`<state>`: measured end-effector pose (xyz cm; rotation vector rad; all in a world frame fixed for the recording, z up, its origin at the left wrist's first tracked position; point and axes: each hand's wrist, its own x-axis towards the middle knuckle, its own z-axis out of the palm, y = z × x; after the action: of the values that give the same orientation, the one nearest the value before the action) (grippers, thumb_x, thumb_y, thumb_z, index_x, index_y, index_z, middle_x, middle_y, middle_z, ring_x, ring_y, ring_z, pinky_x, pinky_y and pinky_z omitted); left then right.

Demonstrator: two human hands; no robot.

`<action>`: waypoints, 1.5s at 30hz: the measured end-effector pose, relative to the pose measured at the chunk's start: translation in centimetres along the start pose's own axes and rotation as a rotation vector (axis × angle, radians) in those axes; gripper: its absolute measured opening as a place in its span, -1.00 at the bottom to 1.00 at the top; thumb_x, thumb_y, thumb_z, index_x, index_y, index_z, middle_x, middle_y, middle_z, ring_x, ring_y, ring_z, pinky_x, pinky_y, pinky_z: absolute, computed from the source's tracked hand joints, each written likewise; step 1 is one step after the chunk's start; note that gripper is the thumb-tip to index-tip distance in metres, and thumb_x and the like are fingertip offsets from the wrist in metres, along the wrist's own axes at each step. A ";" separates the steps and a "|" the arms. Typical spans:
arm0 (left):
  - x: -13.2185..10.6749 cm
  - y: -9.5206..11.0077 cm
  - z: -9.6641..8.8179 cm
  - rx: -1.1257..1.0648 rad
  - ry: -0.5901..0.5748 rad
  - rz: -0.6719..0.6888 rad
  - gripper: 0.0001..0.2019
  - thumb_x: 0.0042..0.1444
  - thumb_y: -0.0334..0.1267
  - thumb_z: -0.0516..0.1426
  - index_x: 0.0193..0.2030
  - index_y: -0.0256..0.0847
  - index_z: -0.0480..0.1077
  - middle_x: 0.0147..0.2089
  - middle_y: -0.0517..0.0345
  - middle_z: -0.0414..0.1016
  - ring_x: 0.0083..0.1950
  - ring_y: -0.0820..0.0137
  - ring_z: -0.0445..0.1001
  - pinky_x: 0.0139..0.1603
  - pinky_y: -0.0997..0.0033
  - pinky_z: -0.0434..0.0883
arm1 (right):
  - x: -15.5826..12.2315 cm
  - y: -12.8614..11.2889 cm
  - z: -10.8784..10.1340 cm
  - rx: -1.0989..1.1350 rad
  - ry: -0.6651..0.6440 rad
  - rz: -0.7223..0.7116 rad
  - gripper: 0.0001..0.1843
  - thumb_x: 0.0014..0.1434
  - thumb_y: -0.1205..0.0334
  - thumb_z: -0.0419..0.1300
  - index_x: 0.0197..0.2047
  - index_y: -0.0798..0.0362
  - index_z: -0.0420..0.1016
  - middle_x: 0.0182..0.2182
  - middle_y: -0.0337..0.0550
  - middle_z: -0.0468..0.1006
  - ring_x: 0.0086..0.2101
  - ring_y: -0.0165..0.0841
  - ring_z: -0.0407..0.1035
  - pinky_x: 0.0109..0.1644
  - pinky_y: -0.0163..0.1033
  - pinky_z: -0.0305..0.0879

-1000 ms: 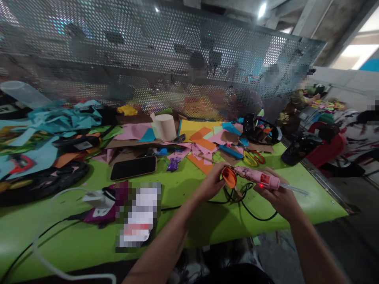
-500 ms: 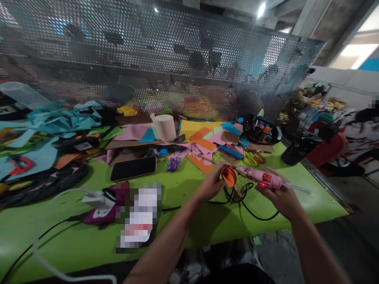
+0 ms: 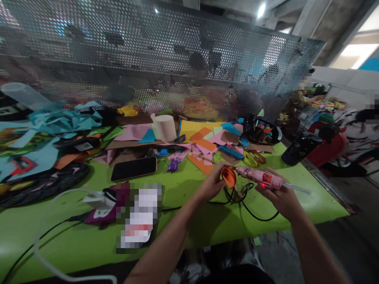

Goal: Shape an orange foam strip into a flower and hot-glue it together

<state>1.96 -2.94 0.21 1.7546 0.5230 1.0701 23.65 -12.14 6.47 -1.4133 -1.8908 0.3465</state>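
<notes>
In my right hand (image 3: 276, 193) is a pink glue gun (image 3: 257, 176), its red light lit and a clear glue stick (image 3: 296, 188) poking out of its back end. Its nozzle points left and meets the upper edge of a rolled orange paper piece (image 3: 229, 177). My left hand (image 3: 214, 183) pinches that paper, which curls into an open cup shape. A black cord (image 3: 260, 218) loops over the green table below the two hands. Whether fresh glue sits on the paper cannot be made out.
Scissors (image 3: 251, 157) and paper scraps (image 3: 204, 140) lie beyond my hands. A phone (image 3: 134, 169), a purple power strip (image 3: 102, 213) and a white roll (image 3: 165, 127) are on the green table (image 3: 189, 221). A perforated metal panel (image 3: 148, 59) stands behind. People sit at the right.
</notes>
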 end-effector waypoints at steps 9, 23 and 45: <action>0.0 -0.2 0.1 0.045 0.007 0.005 -0.70 0.09 -0.48 0.09 -0.03 -0.17 0.27 -0.17 0.13 0.36 -0.13 0.37 0.35 -0.06 0.38 0.35 | 0.2 0.1 0.3 -0.023 -0.004 -0.006 -0.81 0.22 0.06 0.20 -0.35 -0.02 0.50 -0.26 -0.12 0.54 -0.27 -0.24 0.43 -0.16 -0.19 0.35; 0.1 -0.2 0.0 0.002 0.015 0.001 -0.74 0.09 -0.47 0.08 -0.06 -0.19 0.27 -0.15 0.11 0.36 -0.14 0.38 0.35 -0.06 0.38 0.34 | -0.7 3.4 0.0 0.409 0.150 0.283 -0.56 0.16 -0.18 0.21 -0.31 0.08 0.50 -0.57 -0.22 0.43 -0.58 -0.41 0.24 -0.54 -0.29 0.20; 0.1 -0.6 0.2 0.111 0.056 0.082 -0.65 0.03 -0.57 0.03 -0.06 -0.16 0.30 -0.12 0.07 0.39 -0.10 0.34 0.37 -0.03 0.33 0.33 | -0.8 6.8 -2.5 -0.624 0.277 0.610 -0.57 0.19 -0.19 0.10 -0.28 0.01 0.52 -0.21 0.00 0.57 -0.40 -0.24 0.39 -0.39 -0.19 0.12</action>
<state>2.28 -2.74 -0.34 1.8616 0.5582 1.1696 30.33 -10.97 3.76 -2.3187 -1.3525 -0.1817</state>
